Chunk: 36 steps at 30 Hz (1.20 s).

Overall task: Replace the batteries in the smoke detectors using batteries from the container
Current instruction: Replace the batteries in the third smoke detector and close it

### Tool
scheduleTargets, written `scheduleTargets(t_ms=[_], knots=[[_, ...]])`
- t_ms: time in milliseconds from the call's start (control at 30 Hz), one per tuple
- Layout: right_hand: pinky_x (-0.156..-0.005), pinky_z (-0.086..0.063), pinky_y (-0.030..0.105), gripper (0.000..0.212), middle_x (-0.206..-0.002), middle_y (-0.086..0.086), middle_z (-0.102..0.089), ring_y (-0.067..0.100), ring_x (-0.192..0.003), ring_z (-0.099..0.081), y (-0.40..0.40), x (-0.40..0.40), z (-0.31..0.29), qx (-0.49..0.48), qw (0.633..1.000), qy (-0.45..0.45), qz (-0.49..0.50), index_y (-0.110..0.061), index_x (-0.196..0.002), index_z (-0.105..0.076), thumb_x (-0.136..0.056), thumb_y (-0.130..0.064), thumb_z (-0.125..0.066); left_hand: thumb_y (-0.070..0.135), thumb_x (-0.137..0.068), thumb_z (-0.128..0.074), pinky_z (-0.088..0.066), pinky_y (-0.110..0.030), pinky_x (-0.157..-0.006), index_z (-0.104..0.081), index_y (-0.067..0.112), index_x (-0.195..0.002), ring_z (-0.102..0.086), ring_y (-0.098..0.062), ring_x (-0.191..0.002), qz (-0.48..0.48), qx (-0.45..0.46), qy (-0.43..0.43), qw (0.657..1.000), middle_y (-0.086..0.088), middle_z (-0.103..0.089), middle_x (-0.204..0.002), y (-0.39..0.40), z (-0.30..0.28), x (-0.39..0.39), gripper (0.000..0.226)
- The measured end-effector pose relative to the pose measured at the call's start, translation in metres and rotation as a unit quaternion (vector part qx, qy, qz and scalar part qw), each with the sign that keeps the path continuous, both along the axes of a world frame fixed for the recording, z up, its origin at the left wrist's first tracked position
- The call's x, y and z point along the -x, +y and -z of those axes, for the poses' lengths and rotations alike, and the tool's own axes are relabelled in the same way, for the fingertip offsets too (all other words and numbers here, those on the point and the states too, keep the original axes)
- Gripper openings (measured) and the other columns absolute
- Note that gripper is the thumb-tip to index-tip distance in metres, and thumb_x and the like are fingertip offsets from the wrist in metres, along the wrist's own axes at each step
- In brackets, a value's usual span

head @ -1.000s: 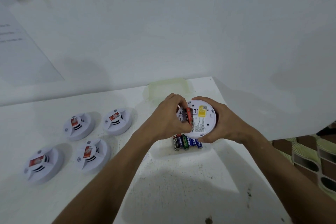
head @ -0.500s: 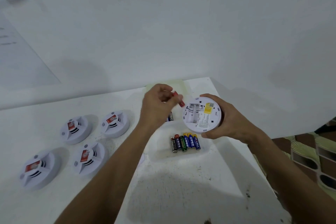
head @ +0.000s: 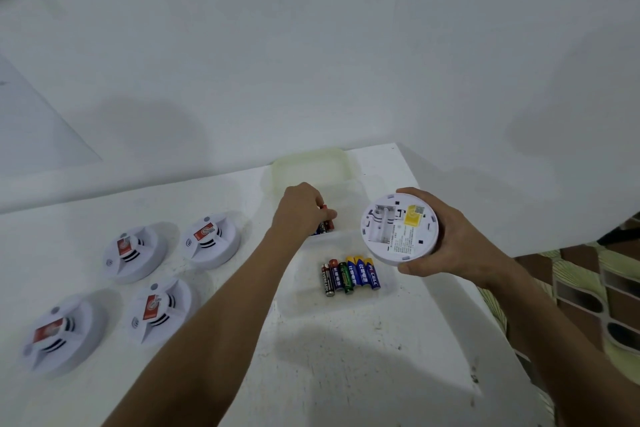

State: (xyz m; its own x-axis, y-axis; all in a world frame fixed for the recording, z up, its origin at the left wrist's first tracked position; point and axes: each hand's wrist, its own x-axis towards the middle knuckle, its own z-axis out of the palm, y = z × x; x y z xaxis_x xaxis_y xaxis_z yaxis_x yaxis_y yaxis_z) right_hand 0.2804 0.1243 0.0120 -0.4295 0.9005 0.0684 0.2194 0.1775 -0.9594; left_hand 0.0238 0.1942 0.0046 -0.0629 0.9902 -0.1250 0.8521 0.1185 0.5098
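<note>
At lower left of the frame four smoke detectors point(head: 138, 274) sit on the table point(head: 346, 374), seemingly untouched. Mid-frame, the left hand point(head: 299, 213) pinches a red battery point(head: 329, 218) over the container point(head: 353, 246); the right hand point(head: 450, 239) grips the open detector point(head: 398, 229), its bay empty.

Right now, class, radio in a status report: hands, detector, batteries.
Left hand pinching red battery over container. Right hand gripping upturned detector, bay empty. Nothing blocking.

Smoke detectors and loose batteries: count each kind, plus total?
Smoke detectors on the table: 4
Smoke detector in the right hand: 1
Batteries in the row in the container: 6
Batteries at the left hand: at least 2
Total: 13 or more
</note>
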Motion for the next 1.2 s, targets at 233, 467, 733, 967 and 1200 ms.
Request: scheduleTargets(t_ms=[233,467,733,967,1200], knots=[[-0.086,-0.054,0.022,0.093,-0.126,-0.013,-0.061,0.01,-0.121,-0.057,-0.004,0.002,-0.001,0.003,1.0,0.003,-0.004,-0.027,-0.135,-0.049,-0.053,-0.009,-0.089,0.036,-0.081,-0.074,-0.046,-0.027,-0.075,-0.067,0.006,-0.111,-0.063,-0.023,-0.096,0.009,-0.005,0.014,1.0,-0.011,-0.066,-0.112,-0.002,0.003,0.003,0.042],[-0.086,-0.053,0.02,0.094,-0.126,-0.012,-0.061,0.01,-0.121,-0.057,-0.02,-0.003,-0.005,-0.001,1.0,0.023,0.003,-0.028,-0.135,-0.049,-0.052,-0.008,-0.089,0.03,-0.088,-0.067,-0.044,-0.024,-0.067,-0.065,0.014,-0.113,-0.056,-0.013,-0.075,-0.006,-0.099,-0.022,0.995,0.001,-0.061,-0.082,-0.07,-0.032,-0.002,0.03],[-0.089,-0.056,0.027,0.096,-0.128,-0.01,-0.061,0.013,-0.122,-0.058,-0.046,-0.003,0.0,0.014,0.999,0.033,-0.015,-0.029,-0.135,-0.048,-0.051,-0.014,-0.091,0.022,-0.091,-0.064,-0.051,-0.028,-0.069,-0.063,0.019,-0.103,-0.057,-0.014,-0.071,0.034,0.068,0.044,0.996,0.0,-0.062,-0.086,-0.122,-0.02,-0.011,0.012],[-0.086,-0.054,0.023,0.095,-0.127,-0.009,-0.063,0.013,-0.12,-0.059,-0.059,-0.015,0.002,0.028,0.999,0.034,-0.028,-0.027,-0.136,-0.048,-0.054,-0.004,-0.089,0.021,-0.091,-0.064,-0.053,-0.03,-0.07,-0.061,0.016,-0.095,-0.068,-0.024,-0.083,0.04,0.114,0.058,0.991,-0.013,-0.07,-0.097,-0.108,-0.012,-0.018,0.007],[-0.087,-0.055,0.025,0.094,-0.127,-0.008,-0.062,0.015,-0.121,-0.059,-0.066,-0.021,0.004,0.033,0.998,0.03,-0.039,-0.027,-0.136,-0.048,-0.055,-0.006,-0.089,0.023,-0.082,-0.071,-0.056,-0.027,-0.068,-0.064,0.02,-0.108,-0.069,-0.015,-0.074,-0.005,0.098,-0.005,0.995,-0.005,-0.069,-0.102,-0.112,-0.016,-0.011,0.028]])
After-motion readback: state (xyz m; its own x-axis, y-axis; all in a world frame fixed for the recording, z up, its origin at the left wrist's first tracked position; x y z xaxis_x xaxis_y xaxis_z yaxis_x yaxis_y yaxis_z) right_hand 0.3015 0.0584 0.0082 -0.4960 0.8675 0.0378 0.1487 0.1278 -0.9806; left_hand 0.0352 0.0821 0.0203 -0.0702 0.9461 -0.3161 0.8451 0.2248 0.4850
